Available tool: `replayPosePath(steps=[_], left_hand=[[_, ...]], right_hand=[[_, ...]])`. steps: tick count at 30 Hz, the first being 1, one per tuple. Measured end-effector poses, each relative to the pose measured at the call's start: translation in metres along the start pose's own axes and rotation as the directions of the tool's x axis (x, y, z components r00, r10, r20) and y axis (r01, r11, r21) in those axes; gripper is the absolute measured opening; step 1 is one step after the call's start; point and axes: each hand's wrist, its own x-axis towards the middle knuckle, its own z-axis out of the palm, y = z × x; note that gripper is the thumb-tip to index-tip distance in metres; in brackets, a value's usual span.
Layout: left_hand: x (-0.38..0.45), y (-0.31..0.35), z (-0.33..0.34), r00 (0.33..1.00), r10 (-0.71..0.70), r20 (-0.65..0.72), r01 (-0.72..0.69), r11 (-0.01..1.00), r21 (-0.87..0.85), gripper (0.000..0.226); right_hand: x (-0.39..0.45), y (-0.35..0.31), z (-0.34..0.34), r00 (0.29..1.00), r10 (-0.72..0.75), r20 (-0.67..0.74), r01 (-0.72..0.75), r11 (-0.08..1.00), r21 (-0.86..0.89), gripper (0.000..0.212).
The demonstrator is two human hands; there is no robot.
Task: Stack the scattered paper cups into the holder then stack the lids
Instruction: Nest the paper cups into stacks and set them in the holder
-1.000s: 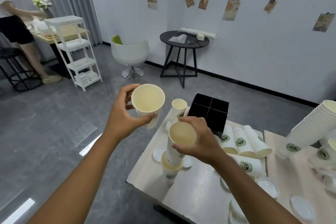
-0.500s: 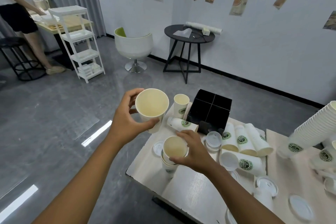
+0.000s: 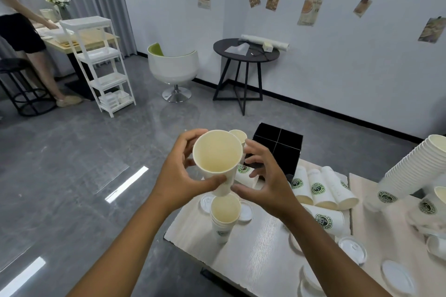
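My left hand [image 3: 178,177] grips a white paper cup [image 3: 217,155] by its side, mouth tilted toward me, just above a short stack of cups [image 3: 225,216] standing at the table's near left corner. My right hand [image 3: 264,182] hovers beside that held cup with fingers spread and relaxed, holding nothing. The black four-compartment holder [image 3: 277,149] stands behind my hands. One upright cup [image 3: 239,135] peeks out behind the held cup. Several logo cups [image 3: 315,188] lie on their sides right of the holder. White lids [image 3: 352,249] are scattered on the table.
A long leaning stack of cups [image 3: 415,171] lies at the right edge. The light wooden table [image 3: 260,253] ends close to the cup stack on its left. Beyond are a white chair [image 3: 173,67], a round black side table [image 3: 246,53], a white shelf [image 3: 96,55] and a person [image 3: 21,31].
My right hand let go of the cup stack on the table and rose beside the cup in my left hand. My left hand carried its cup rightward, above that stack.
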Motion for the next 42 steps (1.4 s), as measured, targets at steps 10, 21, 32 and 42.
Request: replayPosePath(steps=[10, 21, 32, 42], left_hand=[[-0.011, -0.029, 0.019, 0.993, -0.099, 0.063, 0.098, 0.995, 0.015, 0.088], [-0.024, -0.079, 0.031, 0.971, -0.196, 0.139, 0.181, 0.977, 0.108, 0.094], [0.009, -0.103, 0.028, 0.975, -0.193, 0.107, 0.178, 0.974, 0.139, 0.078], [0.108, -0.150, 0.049, 0.969, -0.226, 0.095, 0.209, 0.964, 0.162, 0.086]], right_hand=[[-0.006, 0.003, 0.010, 1.000, 0.024, 0.008, -0.024, 0.999, 0.021, 0.086], [-0.025, 0.044, 0.027, 0.977, 0.210, 0.039, -0.210, 0.978, -0.019, 0.084], [-0.023, 0.068, 0.011, 0.951, 0.303, -0.057, -0.304, 0.953, -0.006, 0.077], [0.030, 0.109, -0.004, 0.919, 0.365, -0.146, -0.355, 0.930, 0.092, 0.078]])
